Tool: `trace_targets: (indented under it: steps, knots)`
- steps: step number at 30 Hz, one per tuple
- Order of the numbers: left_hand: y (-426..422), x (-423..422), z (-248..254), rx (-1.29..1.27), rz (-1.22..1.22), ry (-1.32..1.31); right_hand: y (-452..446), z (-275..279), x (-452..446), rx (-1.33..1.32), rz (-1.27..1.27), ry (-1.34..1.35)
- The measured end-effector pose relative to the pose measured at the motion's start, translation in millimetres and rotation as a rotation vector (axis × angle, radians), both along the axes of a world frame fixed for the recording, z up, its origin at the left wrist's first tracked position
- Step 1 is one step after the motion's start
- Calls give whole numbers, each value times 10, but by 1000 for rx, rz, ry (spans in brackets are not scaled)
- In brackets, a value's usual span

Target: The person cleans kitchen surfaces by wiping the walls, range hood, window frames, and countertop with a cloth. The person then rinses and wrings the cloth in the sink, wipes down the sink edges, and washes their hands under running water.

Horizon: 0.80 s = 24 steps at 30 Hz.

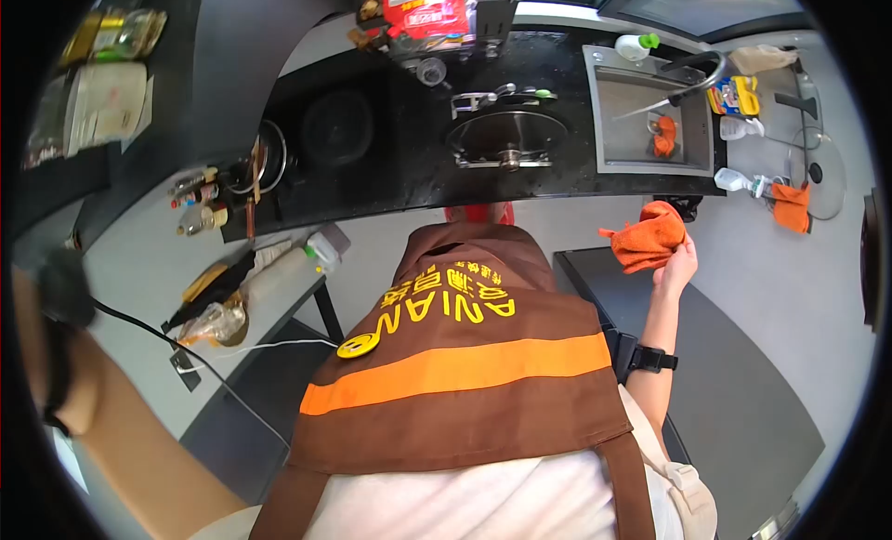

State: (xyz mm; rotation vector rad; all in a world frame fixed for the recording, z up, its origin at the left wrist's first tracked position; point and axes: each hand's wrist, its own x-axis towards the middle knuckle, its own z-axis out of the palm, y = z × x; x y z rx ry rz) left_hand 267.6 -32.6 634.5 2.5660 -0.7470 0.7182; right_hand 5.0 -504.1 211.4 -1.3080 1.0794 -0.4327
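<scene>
My right hand (pixel 678 267) grips an orange cloth (pixel 648 238), which hangs bunched from the fingers over the floor in front of the sink (pixel 602 122). A second orange cloth (pixel 664 137) lies in the sink basin, beneath the curved faucet (pixel 714 75). At the far left edge my left hand (pixel 39 322) is raised beside the dark cabinet, dark-banded at the wrist; blur and the image edge hide its fingers and anything they may hold.
On the black counter (pixel 400 173) stands a glass-lidded pan (pixel 508 138). Bottles (pixel 197 205) and a round pot (pixel 271 159) are at its left. Right of the sink are a yellow package (pixel 734 96), a spray bottle (pixel 734 180) and another orange cloth (pixel 792 208). A cable (pixel 209 368) crosses the left side.
</scene>
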Motion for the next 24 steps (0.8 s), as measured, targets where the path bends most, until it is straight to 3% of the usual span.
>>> trace_targets:
  steps: [3,4,6,9,11,12,13,16,18,19,21,23,24]
  knots:
    - [-76,-912,-773,-203,188,493,90,-394,-26,61,2,-30]
    - [-107,-901,-925,174,-88,495,185,-456,73,70,27,-41]
    - [-14,-1147,-1775,-46,-64,968,263,-728,275,71,60,-62]
    - [257,-1515,-3689,-34,-109,1058,330,-1344,594,61,97,-68]
    - [615,-1823,-5296,74,-28,1106,293,-1903,786,7,118,-43]
    - [669,-1940,-5907,247,72,1179,263,-2189,925,8,99,-45]
    - [703,-1969,-6378,392,-5,1213,256,-2479,957,-8,59,13]
    - [349,-1827,-7246,593,15,1306,170,-3349,1073,1,-90,42]
    - [114,-1717,-7667,553,-8,899,158,-3906,1095,5,-143,46]
    - [41,-1702,-7813,567,-24,919,167,-4180,1038,-18,-96,98]
    - [-129,-1583,-8070,746,23,1124,157,-4765,889,-251,237,324]
    - [-221,-1637,-8245,841,39,1118,379,-4611,862,-796,523,573]
    - [-238,-1681,-8326,877,82,1096,384,-4701,820,-876,558,522]
